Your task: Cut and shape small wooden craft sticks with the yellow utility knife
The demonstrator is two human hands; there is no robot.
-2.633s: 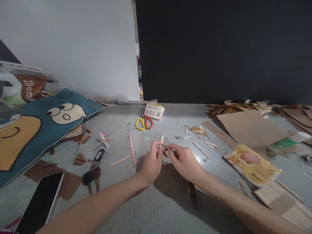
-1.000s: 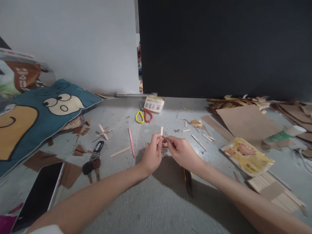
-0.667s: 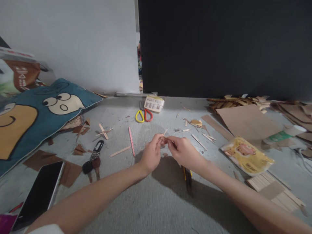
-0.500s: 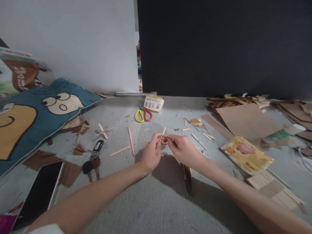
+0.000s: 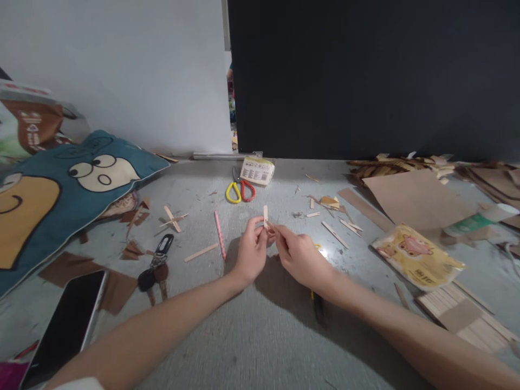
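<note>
My left hand (image 5: 252, 252) is closed around a short wooden craft stick (image 5: 265, 213), which points upright from its fingertips. Close against it, my right hand (image 5: 303, 257) pinches something small and thin at the stick's lower part; the fingers hide most of it. Beneath my right wrist lies a yellow-and-black utility knife (image 5: 319, 309), partly covered. To the left of my left hand are a pink spiral-striped rod (image 5: 220, 234) and a loose craft stick (image 5: 201, 252). Scissors (image 5: 240, 192) with one yellow and one red handle rest beyond the hands.
On the left lie crossed sticks (image 5: 173, 219), keys (image 5: 153, 276), a phone (image 5: 65, 327) and a blue cushion (image 5: 93, 200). Stick scraps (image 5: 335, 234), cardboard (image 5: 414, 197), a yellow packet (image 5: 418, 255), a green-and-white tube (image 5: 471, 223) and bundled craft sticks (image 5: 467, 317) are on the right.
The craft stick in my left hand has turned from slanted to upright and moved slightly left. My right hand has turned a little, its fingertips still at the stick.
</note>
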